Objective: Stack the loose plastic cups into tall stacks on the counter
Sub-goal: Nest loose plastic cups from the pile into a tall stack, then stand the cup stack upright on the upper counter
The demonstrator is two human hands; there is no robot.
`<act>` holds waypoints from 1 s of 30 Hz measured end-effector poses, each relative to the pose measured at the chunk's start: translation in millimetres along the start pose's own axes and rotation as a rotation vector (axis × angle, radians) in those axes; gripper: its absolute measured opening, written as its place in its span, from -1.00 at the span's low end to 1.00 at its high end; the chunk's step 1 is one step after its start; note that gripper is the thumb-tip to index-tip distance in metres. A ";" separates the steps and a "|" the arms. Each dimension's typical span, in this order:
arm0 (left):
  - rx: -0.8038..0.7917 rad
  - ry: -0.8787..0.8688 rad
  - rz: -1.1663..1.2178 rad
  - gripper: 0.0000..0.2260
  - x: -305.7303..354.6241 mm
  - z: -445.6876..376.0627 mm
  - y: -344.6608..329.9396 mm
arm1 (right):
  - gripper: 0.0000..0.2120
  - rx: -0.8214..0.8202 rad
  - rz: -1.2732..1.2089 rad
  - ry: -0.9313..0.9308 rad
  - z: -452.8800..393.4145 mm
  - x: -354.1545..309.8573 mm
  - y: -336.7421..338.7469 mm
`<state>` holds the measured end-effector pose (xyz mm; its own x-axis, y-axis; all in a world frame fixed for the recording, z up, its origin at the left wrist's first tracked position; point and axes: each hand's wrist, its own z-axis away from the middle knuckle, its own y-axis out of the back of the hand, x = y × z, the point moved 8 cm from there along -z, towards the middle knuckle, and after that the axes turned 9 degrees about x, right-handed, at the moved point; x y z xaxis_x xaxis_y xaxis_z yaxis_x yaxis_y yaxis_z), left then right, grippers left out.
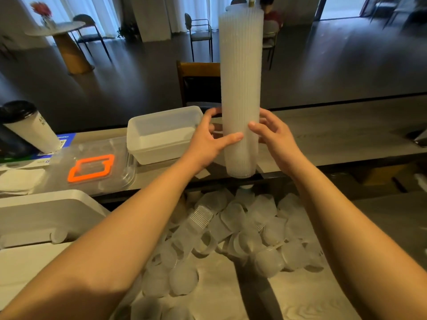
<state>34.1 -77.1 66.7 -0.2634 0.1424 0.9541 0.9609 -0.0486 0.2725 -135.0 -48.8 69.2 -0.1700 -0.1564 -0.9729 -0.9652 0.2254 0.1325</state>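
A tall stack of translucent ribbed plastic cups (241, 72) stands upright on the raised counter (335, 135), its base at the counter's near edge. My left hand (208, 137) grips the stack low on its left side, thumb across the front. My right hand (275, 132) holds the right side at the same height, fingers curled round it. Below, on the lower work surface, lies a heap of loose cups (231, 234), several on their sides, with one short nested stack among them.
A white plastic tub (161, 146) sits just left of the stack. Further left are a clear lid with an orange seal (92, 167) and a tilted white cup with a black lid (27, 125). A white appliance (46, 213) stands at the near left. Chairs and tables fill the room beyond.
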 end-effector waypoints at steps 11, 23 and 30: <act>0.038 0.004 -0.185 -0.36 5.6 -56.2 -2.7 | -0.46 -0.026 0.121 0.032 -62.7 19.6 -9.9; 0.139 -0.009 -0.298 -0.33 1.2 -28.3 3.4 | -0.36 0.155 0.085 -0.023 -30.3 39.8 -3.2; 0.218 0.070 -0.053 -0.43 -28.3 54.1 29.5 | -0.41 0.199 -0.011 -0.083 54.9 59.2 -10.5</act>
<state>74.5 -29.1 41.0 -0.3115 0.0703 0.9476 0.9395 0.1725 0.2960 -124.0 -7.6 -0.1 -0.1342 -0.0817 -0.9876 -0.9073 0.4108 0.0893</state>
